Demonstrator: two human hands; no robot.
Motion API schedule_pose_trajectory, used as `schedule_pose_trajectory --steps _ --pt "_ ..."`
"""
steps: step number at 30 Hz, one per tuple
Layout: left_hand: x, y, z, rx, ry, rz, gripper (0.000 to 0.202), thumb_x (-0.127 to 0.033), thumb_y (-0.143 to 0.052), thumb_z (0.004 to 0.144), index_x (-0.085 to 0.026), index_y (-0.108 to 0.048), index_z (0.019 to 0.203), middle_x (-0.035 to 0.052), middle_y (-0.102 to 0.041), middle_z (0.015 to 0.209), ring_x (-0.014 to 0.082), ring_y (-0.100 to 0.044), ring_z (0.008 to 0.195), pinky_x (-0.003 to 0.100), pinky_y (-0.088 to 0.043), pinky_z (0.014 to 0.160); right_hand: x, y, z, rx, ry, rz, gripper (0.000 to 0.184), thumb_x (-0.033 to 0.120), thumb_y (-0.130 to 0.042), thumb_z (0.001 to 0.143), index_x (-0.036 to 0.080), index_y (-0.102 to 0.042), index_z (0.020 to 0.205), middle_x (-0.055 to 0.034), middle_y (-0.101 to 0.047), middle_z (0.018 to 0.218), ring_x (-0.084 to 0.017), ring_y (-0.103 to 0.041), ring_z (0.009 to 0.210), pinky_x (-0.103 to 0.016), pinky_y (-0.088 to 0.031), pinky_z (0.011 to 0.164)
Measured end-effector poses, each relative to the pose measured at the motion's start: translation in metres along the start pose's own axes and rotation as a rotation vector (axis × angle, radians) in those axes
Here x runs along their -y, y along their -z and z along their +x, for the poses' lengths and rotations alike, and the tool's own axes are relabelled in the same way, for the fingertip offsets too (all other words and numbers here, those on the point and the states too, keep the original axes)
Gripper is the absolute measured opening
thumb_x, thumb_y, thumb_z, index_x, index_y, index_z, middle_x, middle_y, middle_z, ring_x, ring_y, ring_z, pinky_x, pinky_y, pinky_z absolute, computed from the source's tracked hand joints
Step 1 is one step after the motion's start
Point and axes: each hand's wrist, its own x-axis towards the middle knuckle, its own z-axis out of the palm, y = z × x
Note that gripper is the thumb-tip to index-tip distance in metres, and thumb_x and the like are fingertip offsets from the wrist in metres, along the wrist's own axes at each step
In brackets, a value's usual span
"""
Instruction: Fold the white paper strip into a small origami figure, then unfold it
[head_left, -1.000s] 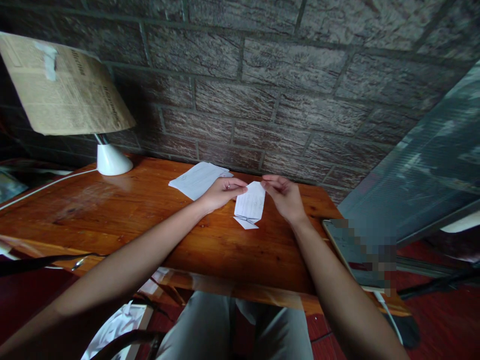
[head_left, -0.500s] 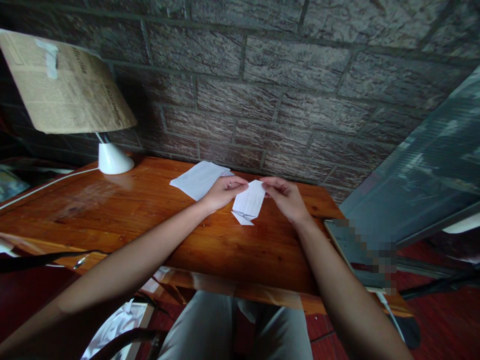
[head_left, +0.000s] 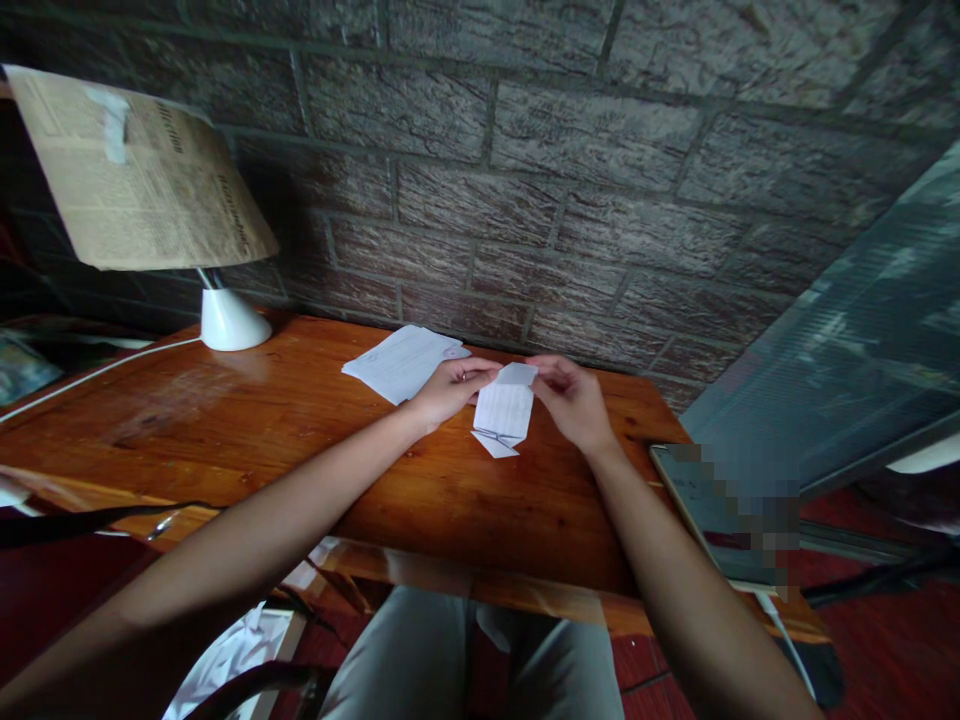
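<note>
A small folded sheet of white paper (head_left: 504, 408) is held just over the wooden desk, between my two hands. Its near end shows crossing creases and a pointed flap; the far end has a bent-over part. My left hand (head_left: 452, 388) pinches the far left corner between thumb and fingers. On the opposite side, my right hand (head_left: 574, 398) grips the far right corner in the same way. Just behind my left hand lies a stack of white sheets (head_left: 401, 362) with faint print.
The wooden desk (head_left: 480, 500) stands against a dark brick wall (head_left: 570, 160). At the back left is a lamp (head_left: 234, 318) with a newsprint shade. A tablet (head_left: 720, 520) with a white cable lies at the right edge. Below the desk, a box (head_left: 247, 650) holds crumpled paper.
The folded paper's far end is now bent over, showing a flap. The paper and both hands sit slightly further right in view; the camera has shifted a little.
</note>
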Motion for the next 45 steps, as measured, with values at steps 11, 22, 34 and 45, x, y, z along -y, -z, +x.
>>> schedule_pose_trajectory --steps 11,22,34,45 --pt "0.002 -0.003 -0.002 0.060 -0.092 0.126 0.034 -0.044 -0.077 0.074 -0.018 -0.076 0.096 0.0057 -0.075 0.089 0.0192 -0.065 0.080 0.032 -0.048 0.075 -0.004 -0.009 -0.005 -0.087 0.039 -0.073 0.018 0.037 -0.073 0.075 0.021 -0.071 0.084 -0.0064 -0.075 0.088 -0.021 -0.069 0.080 -0.035 -0.055 0.078" --pt "0.002 -0.002 -0.001 0.014 -0.154 0.131 0.038 -0.048 -0.076 0.073 -0.016 -0.075 0.094 0.0057 -0.074 0.088 0.0183 -0.063 0.079 0.030 -0.046 0.073 -0.001 -0.017 -0.012 -0.032 0.080 -0.100 0.023 0.037 -0.073 0.079 0.024 -0.075 0.097 -0.0050 -0.077 0.103 -0.023 -0.072 0.092 -0.038 -0.055 0.090" --pt "0.000 -0.004 -0.001 -0.013 -0.143 0.017 0.035 -0.044 -0.078 0.073 -0.016 -0.076 0.093 0.0061 -0.074 0.093 0.0192 -0.064 0.086 0.031 -0.045 0.083 0.006 -0.013 -0.007 0.038 0.032 0.016 0.021 0.039 -0.064 0.085 0.026 -0.077 0.094 -0.0036 -0.077 0.105 -0.022 -0.070 0.099 -0.038 -0.053 0.093" --pt "0.002 -0.005 -0.002 0.016 -0.165 0.057 0.037 -0.045 -0.076 0.077 -0.014 -0.075 0.098 0.0074 -0.074 0.095 0.0183 -0.064 0.085 0.029 -0.045 0.080 0.001 -0.012 -0.003 0.019 -0.141 0.226 0.030 0.044 -0.082 0.068 0.023 -0.074 0.089 -0.0035 -0.077 0.097 -0.021 -0.069 0.091 -0.039 -0.053 0.091"
